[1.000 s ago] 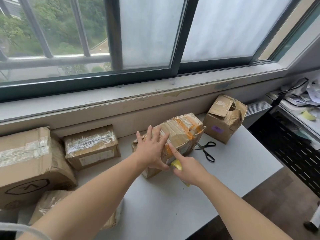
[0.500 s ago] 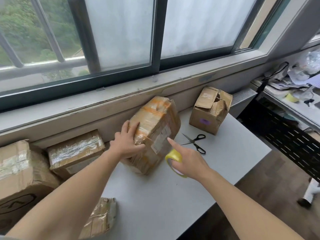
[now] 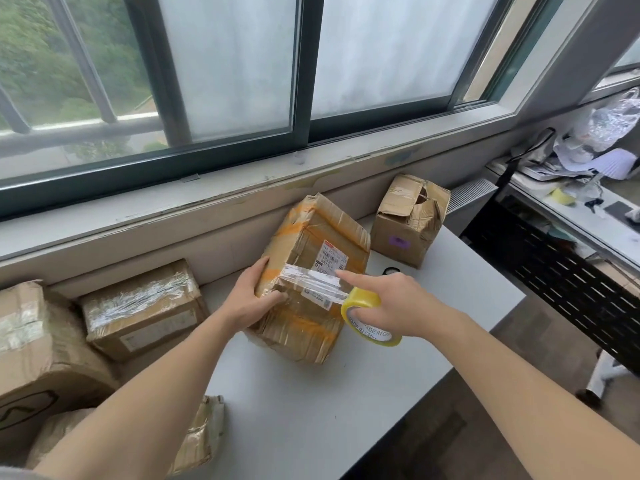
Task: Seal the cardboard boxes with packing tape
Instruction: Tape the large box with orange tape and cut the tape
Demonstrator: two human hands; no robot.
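1. stretching a strip of clear tape (image 3: 311,283) across the top face of the middle box (image 3: 304,327) is the step in hand. the box sits on the white table (image 3: 311,427).
2. left hand (image 3: 251,301) grips the box's left edge, thumb on the top face and fingers wrapped round the side. right hand (image 3: 393,303) holds the yellow tape roll (image 3: 369,318) just off the box's right edge, with the index finger stretched out onto the tape.
3. to do it well imo: pull the strip taut between roll and box, slide that index finger along it to press out wrinkles, then carry it over the right edge and down the side so it bites. the left hand needs a firm hold so the box doesn't swivel.
4. the cardboard's crumpled and layered with old orange tape, so fresh tape will probably need extra rubbing to stick.
5. readable stuff: the roll's inner core says "made in ch…", presumably china. the shipping label (image 3: 334,257) on the box's top face has a red band, but the print's too small to read. the torn box (image 3: 408,223) behind and right of it has a purple sticker, and i can't read that either.
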